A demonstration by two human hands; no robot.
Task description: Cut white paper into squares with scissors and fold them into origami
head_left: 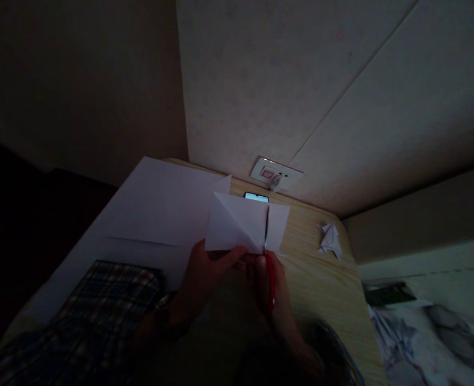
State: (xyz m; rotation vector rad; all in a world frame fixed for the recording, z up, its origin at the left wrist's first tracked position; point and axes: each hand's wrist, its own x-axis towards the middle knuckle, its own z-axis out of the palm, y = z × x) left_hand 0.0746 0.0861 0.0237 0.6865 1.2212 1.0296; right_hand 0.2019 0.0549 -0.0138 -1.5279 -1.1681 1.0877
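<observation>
Creased paper [241, 221] hides part of the phone [257, 198], and the bottom edge crops the plaid sleeve [110, 295].

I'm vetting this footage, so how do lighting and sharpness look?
Head view: dim overall, far left nearly black; head view: phone glows bright; head view: paper stands out pale, left hand and right hand shadowed; head view: bottom-right corner looks soft.
</observation>
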